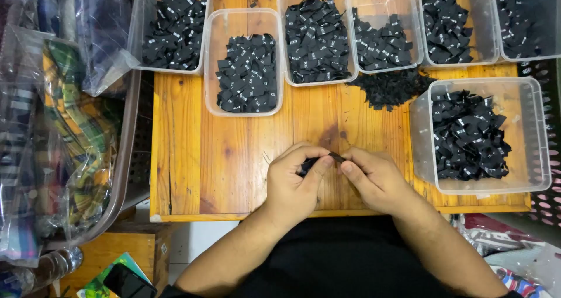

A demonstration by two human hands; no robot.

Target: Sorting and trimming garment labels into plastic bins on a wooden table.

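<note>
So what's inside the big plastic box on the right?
The clear box holds a heap of small black fabric labels with tiny white marks. Whatever lies beneath the heap is covered.

Bright, even overhead light, soft shadows, sharp centre, slight bending at the edges

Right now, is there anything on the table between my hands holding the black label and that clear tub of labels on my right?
Nothing visible. The left hand and right hand pinch a small black label over bare wooden table. The clear tub sits to the right, with only open wood between. The loose pile of labels lies farther back, off that line.
</note>
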